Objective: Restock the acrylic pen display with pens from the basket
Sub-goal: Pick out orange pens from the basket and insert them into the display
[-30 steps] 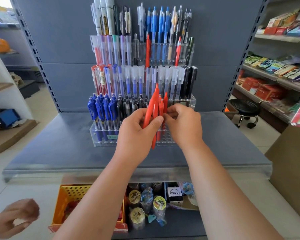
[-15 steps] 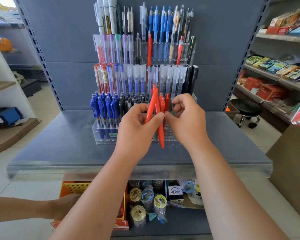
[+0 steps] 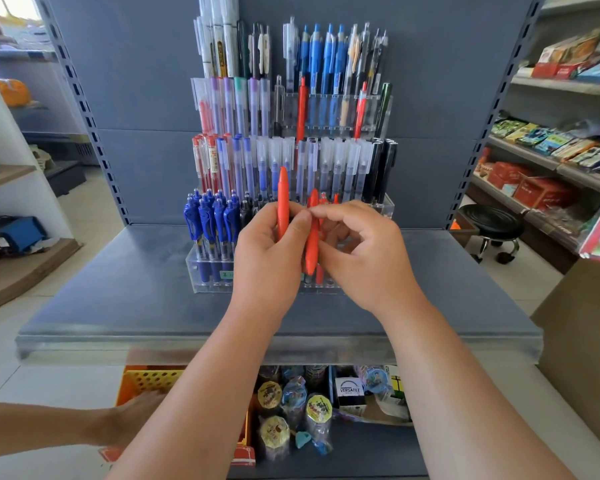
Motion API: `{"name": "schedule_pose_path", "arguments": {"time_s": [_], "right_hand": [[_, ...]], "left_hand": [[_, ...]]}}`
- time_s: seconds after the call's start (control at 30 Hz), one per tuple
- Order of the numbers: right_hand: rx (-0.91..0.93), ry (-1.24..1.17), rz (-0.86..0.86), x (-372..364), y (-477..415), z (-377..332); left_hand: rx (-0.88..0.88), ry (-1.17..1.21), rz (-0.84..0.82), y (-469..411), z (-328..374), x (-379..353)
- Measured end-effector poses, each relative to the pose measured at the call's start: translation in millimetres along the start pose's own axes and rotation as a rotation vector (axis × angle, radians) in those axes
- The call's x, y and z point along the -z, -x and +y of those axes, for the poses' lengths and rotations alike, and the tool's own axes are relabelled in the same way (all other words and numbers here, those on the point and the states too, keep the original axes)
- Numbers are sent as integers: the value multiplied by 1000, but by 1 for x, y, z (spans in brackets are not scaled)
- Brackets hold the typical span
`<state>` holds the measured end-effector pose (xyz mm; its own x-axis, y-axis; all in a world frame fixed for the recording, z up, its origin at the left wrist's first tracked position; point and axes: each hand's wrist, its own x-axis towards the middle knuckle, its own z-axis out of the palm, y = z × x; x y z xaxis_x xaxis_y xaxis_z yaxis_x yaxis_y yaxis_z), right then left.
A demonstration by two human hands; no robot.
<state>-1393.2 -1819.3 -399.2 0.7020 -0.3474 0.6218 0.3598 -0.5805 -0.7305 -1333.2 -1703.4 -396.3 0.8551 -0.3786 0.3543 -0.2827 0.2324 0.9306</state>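
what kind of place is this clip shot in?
Most likely a small retail shop: a tiered acrylic pen display on a metal store shelf, with packaged goods racked to the right.

Held pens (image 3: 283, 202) orange-red; front-row pens (image 3: 207, 220) blue; display (image 3: 384, 206) clear; basket (image 3: 146, 381) yellow, perforated; shelf (image 3: 118, 299) grey-blue.

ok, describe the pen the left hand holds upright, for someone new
Find the tiered acrylic display on the grey shelf. Before its bottom tier, the left hand grips an orange-red pen. Its tip stands well above the other orange-red pens beside it.
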Motion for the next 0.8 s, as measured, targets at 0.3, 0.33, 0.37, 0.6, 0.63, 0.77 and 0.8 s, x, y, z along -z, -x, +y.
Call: {"name": "schedule_pose_path", "arguments": {"time_s": [0.3, 0.33, 0.37, 0.6, 0.63, 0.77, 0.8], "right_hand": [[3, -142, 25, -3, -1, 0], [14, -142, 28, -2, -1, 0], [13, -154, 35, -2, -2, 0], [-100, -230, 160, -4, -2, -2], [-117, -226, 178, -5, -3, -3], [-192, -234, 235, -8, -3, -3], [-207, -248, 255, -8, -4, -3]], "left_hand": [[21, 67, -29, 1, 5, 0], [25, 82, -37, 1, 6, 1], [31, 97, -45, 2, 7, 1], [-7, -72, 8, 1, 1, 0], [-13, -99, 13, 0, -1, 0], [-16, -154, 17, -1, -6, -1], [-15, -162, 20, -2, -7, -1]]}}
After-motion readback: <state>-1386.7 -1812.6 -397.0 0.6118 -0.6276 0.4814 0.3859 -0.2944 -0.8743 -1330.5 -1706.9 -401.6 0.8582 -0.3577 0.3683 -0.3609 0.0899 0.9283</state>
